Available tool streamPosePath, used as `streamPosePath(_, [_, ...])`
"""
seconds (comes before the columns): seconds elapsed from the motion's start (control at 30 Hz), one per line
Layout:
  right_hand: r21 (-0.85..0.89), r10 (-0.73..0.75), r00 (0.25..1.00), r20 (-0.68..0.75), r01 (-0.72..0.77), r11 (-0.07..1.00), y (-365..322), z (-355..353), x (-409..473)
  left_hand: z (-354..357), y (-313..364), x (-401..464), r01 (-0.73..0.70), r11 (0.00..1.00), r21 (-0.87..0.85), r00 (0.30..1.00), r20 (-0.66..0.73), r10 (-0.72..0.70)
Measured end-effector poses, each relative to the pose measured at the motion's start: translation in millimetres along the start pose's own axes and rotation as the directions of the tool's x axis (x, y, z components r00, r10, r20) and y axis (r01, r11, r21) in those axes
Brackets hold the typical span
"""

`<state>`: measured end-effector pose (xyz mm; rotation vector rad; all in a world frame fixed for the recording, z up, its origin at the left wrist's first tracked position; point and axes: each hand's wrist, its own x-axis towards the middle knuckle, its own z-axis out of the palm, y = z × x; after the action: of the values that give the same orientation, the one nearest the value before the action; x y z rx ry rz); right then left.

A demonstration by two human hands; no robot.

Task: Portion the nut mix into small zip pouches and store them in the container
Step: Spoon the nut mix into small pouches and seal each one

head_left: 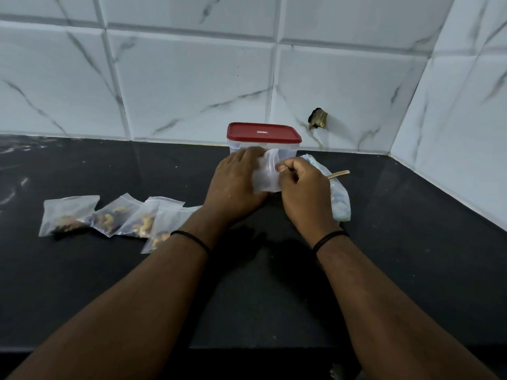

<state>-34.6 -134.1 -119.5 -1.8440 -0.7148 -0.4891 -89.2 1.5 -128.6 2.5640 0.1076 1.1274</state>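
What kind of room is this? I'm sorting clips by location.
Probably a home kitchen: a dark stone countertop meets a white marble-patterned tiled wall, and a clear plastic container with a red lid stands beside small clear zip pouches of nuts.

walls: white marble-look tiles [192, 86] with grey veins, meeting in a corner at right | fitting: small brass-coloured piece [318, 118] on back wall | counter: black stone countertop [411, 242], slightly shiny | light: dim, cool
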Motion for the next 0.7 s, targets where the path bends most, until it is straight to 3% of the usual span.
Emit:
streamPosePath(0.17, [-0.013, -0.212, 0.977, -0.014, 0.212, 0.977, -3.1, 0.4, -1.8, -1.6, -3.4, -0.1, 0.025, 0.999, -0.041, 1.000, 0.001, -0.025])
streamPosePath(0.23, [-0.042, -0.220, 0.974, 0.045, 0.222, 0.974, -2.2, 1.1, -2.9, -0.8, -2.8, 0.5, 0.005, 0.999, -0.049, 1.000, 0.018, -0.004])
streamPosePath(0.4, [0.121, -0.203, 0.970, 0.132, 0.187, 0.975, -2.0, -5.1, -2.6, -1.8, -3.1, -0.2, -0.013, 0.998, -0.058, 1.000, 0.009, 0.013])
streamPosePath(0.7, [-0.021, -0.286, 0.950, 0.124, 0.291, 0.956, 1.4, -11.9, -1.9, -7.0, -5.1, -2.1, -0.019, 0.995, -0.095, 1.000, 0.010, 0.020])
